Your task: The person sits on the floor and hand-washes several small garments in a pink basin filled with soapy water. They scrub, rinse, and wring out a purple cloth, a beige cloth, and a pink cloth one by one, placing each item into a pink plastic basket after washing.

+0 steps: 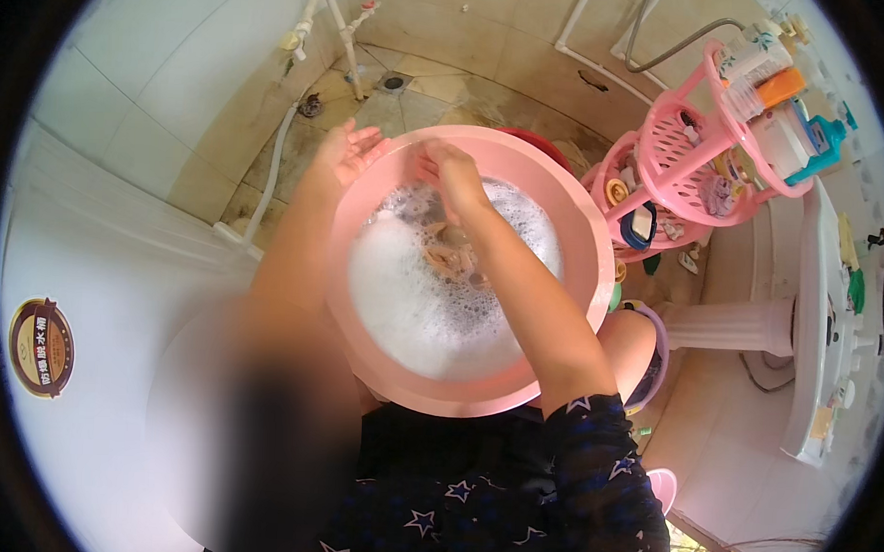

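Note:
A large pink plastic basin point(584, 281) stands before me, with water and thick white suds point(412, 297) in it. Near its middle a brownish, partly sunken thing point(448, 256) shows through the suds; I cannot tell what it is. My left hand point(353, 152) is at the basin's upper left rim, palm up, fingers apart, holding nothing. Over the far inner side of the basin is my right hand point(446, 170), its fingers bent downward and partly hidden; whether they hold anything cannot be told.
A pink plastic tiered rack point(683, 168) with bottles and a soap dish stands right of the basin, near a white pedestal washbasin point(813, 325). White pipes point(341, 31), a hose point(272, 171) and a floor drain point(394, 82) lie beyond. A white appliance point(113, 279) is at left.

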### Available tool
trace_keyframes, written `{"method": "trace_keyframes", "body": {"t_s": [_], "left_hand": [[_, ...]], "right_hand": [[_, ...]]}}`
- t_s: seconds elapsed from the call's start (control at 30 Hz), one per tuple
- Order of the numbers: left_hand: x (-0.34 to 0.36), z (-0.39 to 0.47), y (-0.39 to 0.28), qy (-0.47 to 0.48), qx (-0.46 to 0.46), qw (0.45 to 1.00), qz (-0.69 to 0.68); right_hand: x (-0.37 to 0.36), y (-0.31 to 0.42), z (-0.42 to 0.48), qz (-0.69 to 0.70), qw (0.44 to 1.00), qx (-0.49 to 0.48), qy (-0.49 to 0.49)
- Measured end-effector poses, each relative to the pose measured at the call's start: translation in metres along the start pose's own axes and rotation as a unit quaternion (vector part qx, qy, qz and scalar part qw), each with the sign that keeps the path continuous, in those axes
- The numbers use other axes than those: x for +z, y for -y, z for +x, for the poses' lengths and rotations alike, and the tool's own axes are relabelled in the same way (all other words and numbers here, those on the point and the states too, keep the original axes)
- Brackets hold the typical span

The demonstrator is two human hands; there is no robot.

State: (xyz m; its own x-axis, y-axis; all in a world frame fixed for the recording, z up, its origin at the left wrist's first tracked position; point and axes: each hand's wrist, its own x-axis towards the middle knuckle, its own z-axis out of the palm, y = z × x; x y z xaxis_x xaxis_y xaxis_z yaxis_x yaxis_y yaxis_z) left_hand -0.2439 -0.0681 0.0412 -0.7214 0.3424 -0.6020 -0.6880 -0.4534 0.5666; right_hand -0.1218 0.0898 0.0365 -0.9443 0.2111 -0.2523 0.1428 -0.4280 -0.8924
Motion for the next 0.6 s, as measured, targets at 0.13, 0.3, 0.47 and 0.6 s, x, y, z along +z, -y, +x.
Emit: {"method": "trace_keyframes", "body": {"t_s": [0.13,0.3,0.47,0.6], "left_hand": [[0.001,-0.019,0.014,0.021,0.114,0.988,0.103],[0.003,-0.067,0.07,0.082,0.085,0.964,0.237],[-0.015,-0.057,0.176,0.082,0.044,0.837,0.539],[-0.023,-0.062,0.191,0.066,-0.088,0.961,0.255]], "right_hand": [[-0.057,-0.003,-0.035,-0.32,0.945,-0.025,-0.069],[-0.093,-0.031,-0.094,-0.667,0.744,-0.015,-0.034],[-0.148,-0.075,-0.083,-0.653,0.738,-0.062,0.159],[-0.048,-0.004,-0.112,-0.297,0.952,0.066,-0.019]]}}
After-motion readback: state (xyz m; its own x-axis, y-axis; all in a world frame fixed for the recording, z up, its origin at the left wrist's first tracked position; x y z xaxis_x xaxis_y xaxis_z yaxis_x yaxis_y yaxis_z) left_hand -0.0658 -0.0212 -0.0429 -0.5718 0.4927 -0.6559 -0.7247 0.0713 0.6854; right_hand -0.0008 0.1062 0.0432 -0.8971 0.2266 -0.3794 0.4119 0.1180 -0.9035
